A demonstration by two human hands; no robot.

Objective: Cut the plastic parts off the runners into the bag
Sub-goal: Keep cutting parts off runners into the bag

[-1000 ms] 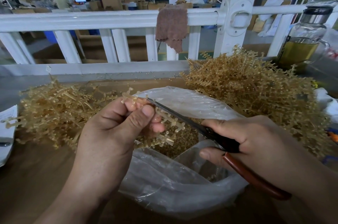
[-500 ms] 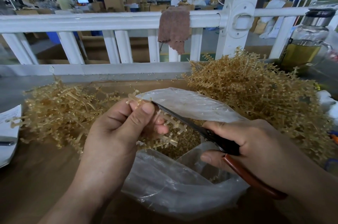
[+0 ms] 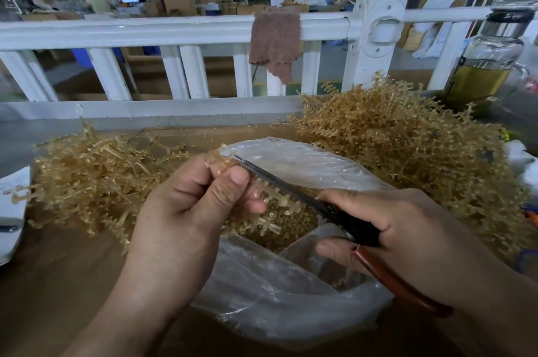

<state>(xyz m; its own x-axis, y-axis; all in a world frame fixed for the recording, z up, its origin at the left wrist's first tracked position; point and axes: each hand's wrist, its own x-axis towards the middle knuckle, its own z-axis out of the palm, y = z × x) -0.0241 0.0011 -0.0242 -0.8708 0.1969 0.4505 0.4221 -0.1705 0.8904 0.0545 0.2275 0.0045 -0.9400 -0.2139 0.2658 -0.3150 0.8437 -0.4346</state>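
**Runner held over the open bag, blades laid against it**

Head view. An amber, translucent plastic runner with rows of small side parts [image 3: 278,201] is pinched in the left hand [image 3: 186,211], with the thumb on top and the fingers curled beneath. It is held above the mouth of a clear plastic bag [image 3: 276,298], which is set on the brown tabletop [image 3: 58,284] near the front edge, about midway along. The runner's far end sticks out past the fingertips, and its near end hangs over the bag's opening.

Scissors with narrow dark blades and reddish-brown handles [image 3: 291,189] are gripped in the right hand [image 3: 413,237], the fingers wrapped round the handles. The blades are seen as one thin line, their tip touching the runner just beside the left thumb. Whether a gap remains between the blades cannot be told. A layer of small amber cut parts [image 3: 285,233] is seen inside the bag, under the runner.

A tall heap of amber runners [image 3: 407,147] is piled on the right side of the tabletop, reaching to its back edge. A lower, flatter heap [image 3: 87,176] is spread on the left side. White paper [image 3: 11,205] is seen at the left edge.

A white railing with upright bars [image 3: 145,33] runs just behind the back edge, and a brownish cloth [image 3: 273,42] is draped over its top rail. A glass jug with a dark lid and yellowish liquid [image 3: 483,65] stands at the far right corner.
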